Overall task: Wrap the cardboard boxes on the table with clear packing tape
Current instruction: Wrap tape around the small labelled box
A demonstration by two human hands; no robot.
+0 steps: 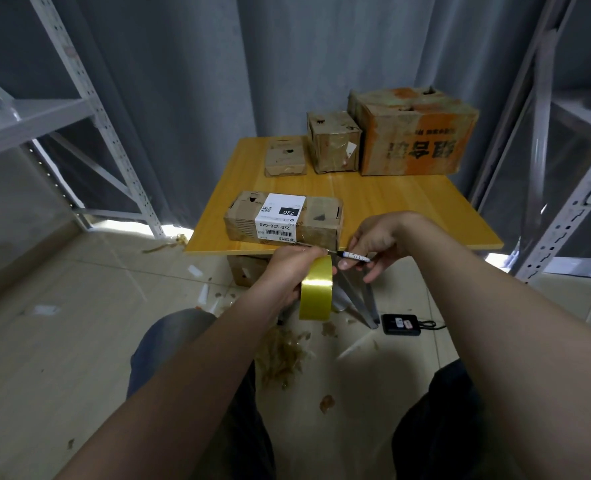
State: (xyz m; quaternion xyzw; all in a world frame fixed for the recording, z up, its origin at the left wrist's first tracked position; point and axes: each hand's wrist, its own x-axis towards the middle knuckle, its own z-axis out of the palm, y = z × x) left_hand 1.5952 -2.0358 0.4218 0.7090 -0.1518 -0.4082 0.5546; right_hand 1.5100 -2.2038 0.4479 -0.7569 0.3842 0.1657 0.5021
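The left hand [287, 268] grips the tape [316, 296] roll, held on its edge just in front of the tabletop [391, 209]. The right hand [379, 239] pinches a pen [355, 257], with its tip right by the top of the roll. I think the loose end of the tape is being picked up. Hold the roll firm, slide the tip under the end, and lift slowly so the tape does not split. The near box [242, 220] lies at the front of the tabletop. Farther back, a small box [284, 157], a middle box [334, 147] and a big box [413, 133] stand in a row.
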